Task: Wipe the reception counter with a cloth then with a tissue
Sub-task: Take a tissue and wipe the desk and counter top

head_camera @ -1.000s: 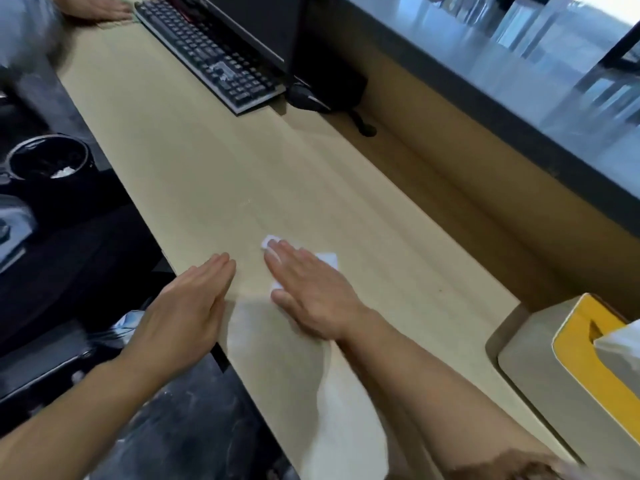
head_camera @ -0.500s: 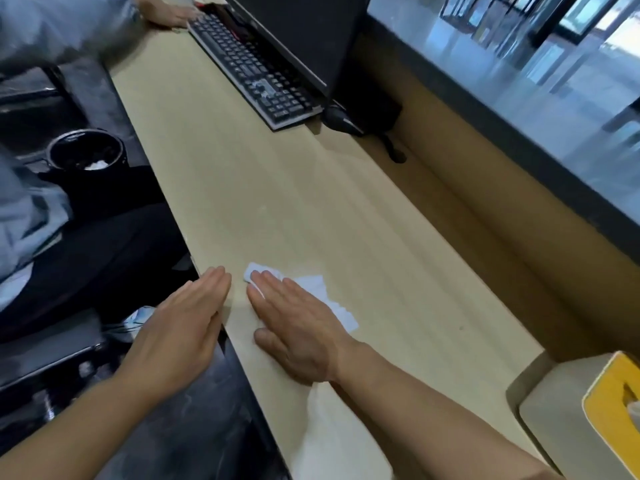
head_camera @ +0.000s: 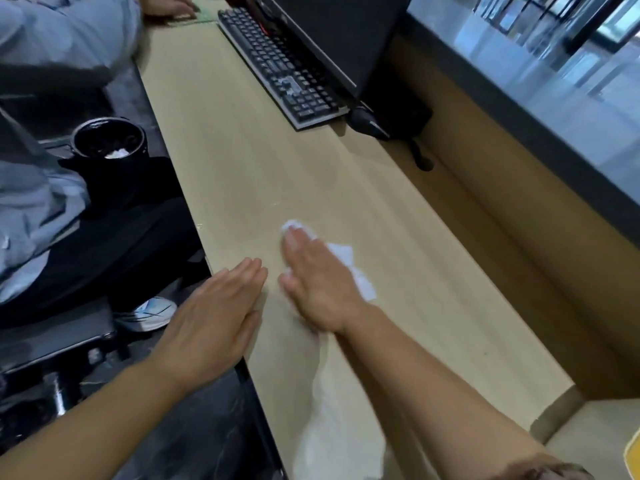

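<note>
Head view is showing the right hand (head_camera: 318, 282) pressing flat, fingers straight and together, on a white tissue (head_camera: 351, 263) that is lying on the pale wooden reception counter (head_camera: 346, 181). Crumpled edges of the tissue are poking out past the fingertips and along the hand's far side. The left hand (head_camera: 214, 317) is lying open just beside it over the counter's near edge, fingers straight, holding nothing; the two hands are near each other but apart. Left of the counter, below its level, a round black container (head_camera: 104, 133) is standing, and a white crumpled scrap (head_camera: 116, 153) is sitting inside it. Farther along the counter a black keyboard (head_camera: 280, 64) is lying before a dark monitor (head_camera: 332, 29), a black mouse (head_camera: 367, 121) just beside its near end
</note>
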The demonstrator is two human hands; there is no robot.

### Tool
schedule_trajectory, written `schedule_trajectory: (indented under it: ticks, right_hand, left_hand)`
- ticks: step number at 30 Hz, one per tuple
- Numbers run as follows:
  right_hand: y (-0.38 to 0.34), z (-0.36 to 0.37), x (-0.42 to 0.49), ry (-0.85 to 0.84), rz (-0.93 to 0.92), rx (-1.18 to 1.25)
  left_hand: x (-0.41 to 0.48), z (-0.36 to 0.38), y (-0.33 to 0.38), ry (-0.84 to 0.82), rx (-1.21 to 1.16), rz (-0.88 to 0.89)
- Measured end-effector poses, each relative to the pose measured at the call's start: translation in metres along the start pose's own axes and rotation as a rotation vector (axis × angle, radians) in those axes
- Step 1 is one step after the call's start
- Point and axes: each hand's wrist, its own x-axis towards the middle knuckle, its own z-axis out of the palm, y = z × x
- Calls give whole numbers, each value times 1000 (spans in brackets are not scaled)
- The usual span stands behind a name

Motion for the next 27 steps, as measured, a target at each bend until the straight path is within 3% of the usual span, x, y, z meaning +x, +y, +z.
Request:
schedule_trajectory:
  ticks: [3, 6, 13, 17, 22, 27]
  right_hand:
    - [-14, 8, 0, -79, -162, 13]
    - [16, -8, 12, -37, -129, -27]
    - [146, -59, 0, 62, 426, -9]
    - [223, -73, -29, 19, 784, 164]
    - [252, -70, -63, 139, 892, 50]
    - [200, -68, -83, 118, 936, 129]
  left_hand:
    - [10, 2, 7, -6, -15, 42]
    - [22, 10, 16, -4, 20, 89]
    - [58, 29, 48, -4, 27, 192]
    - [74, 38, 68, -7, 40, 237]
    - [93, 46, 99, -13, 103, 308]
    - [100, 44, 111, -8, 123, 327]
